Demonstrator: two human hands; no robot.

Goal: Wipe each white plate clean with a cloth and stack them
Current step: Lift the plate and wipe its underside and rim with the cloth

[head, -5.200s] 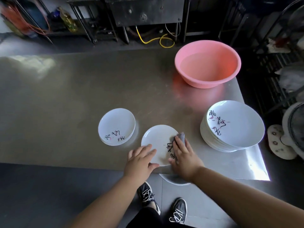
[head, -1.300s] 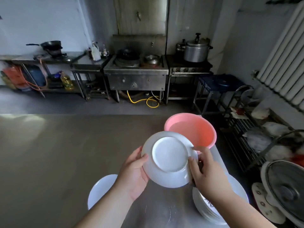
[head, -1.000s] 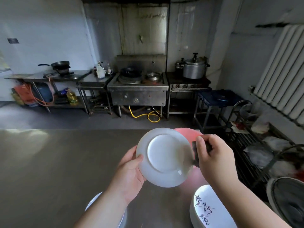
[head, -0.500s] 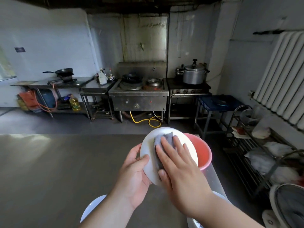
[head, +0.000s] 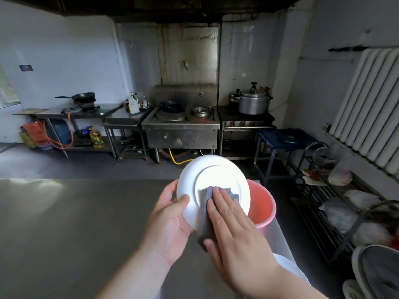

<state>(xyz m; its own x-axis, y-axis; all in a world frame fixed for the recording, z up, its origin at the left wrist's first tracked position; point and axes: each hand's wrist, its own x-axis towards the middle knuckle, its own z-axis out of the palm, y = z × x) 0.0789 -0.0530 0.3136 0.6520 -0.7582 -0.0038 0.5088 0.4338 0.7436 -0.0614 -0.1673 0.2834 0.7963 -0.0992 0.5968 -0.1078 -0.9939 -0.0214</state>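
- Head view: the left hand (head: 170, 221) grips the white plate (head: 216, 180) by its left rim, thumb on the upturned underside, holding it tilted above the steel table (head: 64, 223).
- The right hand (head: 232, 231), fingers flat and straight, presses a grey cloth (head: 205, 212) against the plate's base.
- Behind sits a pink basin (head: 262, 209); a white edge at lower right is probably the plate stack (head: 289, 268).
- Advice: brace the rim firmly and sweep the cloth round the foot ring.

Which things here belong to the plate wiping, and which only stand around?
Belong to the job:
white plate, held up by left hand
grey cloth, pressed on it by right hand
plate stack

Only standing around:
pink basin
pressure cooker
wok
oil bottle
fan
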